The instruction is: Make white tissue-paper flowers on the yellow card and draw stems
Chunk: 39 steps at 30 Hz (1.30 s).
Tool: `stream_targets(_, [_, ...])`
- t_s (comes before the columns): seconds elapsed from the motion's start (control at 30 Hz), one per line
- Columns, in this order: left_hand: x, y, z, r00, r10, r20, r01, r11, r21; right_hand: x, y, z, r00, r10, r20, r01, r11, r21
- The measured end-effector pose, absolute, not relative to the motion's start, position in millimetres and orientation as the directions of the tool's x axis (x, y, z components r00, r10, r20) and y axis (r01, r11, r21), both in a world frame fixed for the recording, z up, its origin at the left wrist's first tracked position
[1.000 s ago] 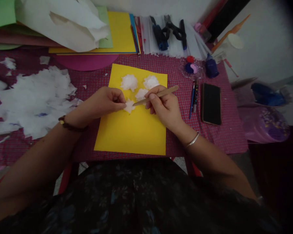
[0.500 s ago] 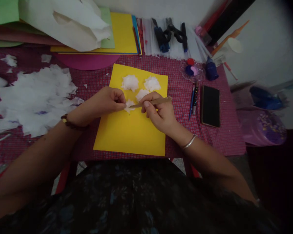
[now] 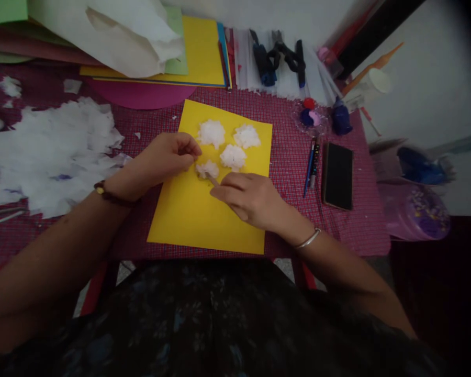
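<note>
Puff, nearest of four, lies toward yellow sheet's (image 3: 208, 220) left edge (image 3: 206, 169) | left hand (image 3: 172, 154) has let go, loosely curled beside | right hand (image 3: 255, 199) grasps slim stick (image 3: 213, 180) | only stick meets puff now

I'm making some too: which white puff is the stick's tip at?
The white puff lowest in view on the yellow sheet; the stick misses the other three.

A craft corner, by the look of it: the cloth-covered bench (image 3: 367, 225) carries stacked coloured sheets (image 3: 204, 50), heaped white scraps (image 3: 55, 146), dark-handled tools (image 3: 265, 65) and frilly white pieces (image 3: 211, 132) on yellow paper (image 3: 208, 214).
</note>
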<state>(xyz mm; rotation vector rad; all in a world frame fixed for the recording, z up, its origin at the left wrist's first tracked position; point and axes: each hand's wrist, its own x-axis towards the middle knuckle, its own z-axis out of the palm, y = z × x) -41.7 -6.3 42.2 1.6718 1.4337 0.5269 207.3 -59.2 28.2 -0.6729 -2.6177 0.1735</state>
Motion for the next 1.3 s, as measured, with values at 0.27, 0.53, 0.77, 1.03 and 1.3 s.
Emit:
stream_targets(0.27, [-40.7, -9.5, 49.3, 0.249, 0.936, -0.249, 0.578, 0.063, 0.814, 209.1, -68.3, 31.3, -0.646, 0.574, 0.503, 0.362, 0.810, -0.461])
stream_targets(0.53, [-53.6, -7.3, 74.8, 0.110, 0.956, -0.272, 0.362, 0.216, 0.907, 209.1, -54.7, 27.9, -0.258, 0.938, 0.233, 0.145, 0.276, -0.950])
stream_targets(0.77, [-124.9, -22.1, 105.3, -0.084, 0.990, -0.115, 0.517, 0.142, 0.844, 208.0, -51.9, 26.9, -0.274, 0.936, 0.220, 0.010, 0.232, -0.973])
stream_targets(1.03, [-155.6, -32.8, 59.8, 0.046, 0.982, -0.184, 0.884, 0.046, 0.465, 207.7, -52.5, 25.4, -0.280, 0.937, 0.208, 0.017, 0.222, -0.975])
stream_targets(1.3, [-162.8, -31.2, 61.2, 0.003, 0.972, -0.234, 0.867, 0.114, 0.485, 209.2, -52.6, 27.4, -0.303, 0.918, 0.256, 0.023, 0.275, -0.961])
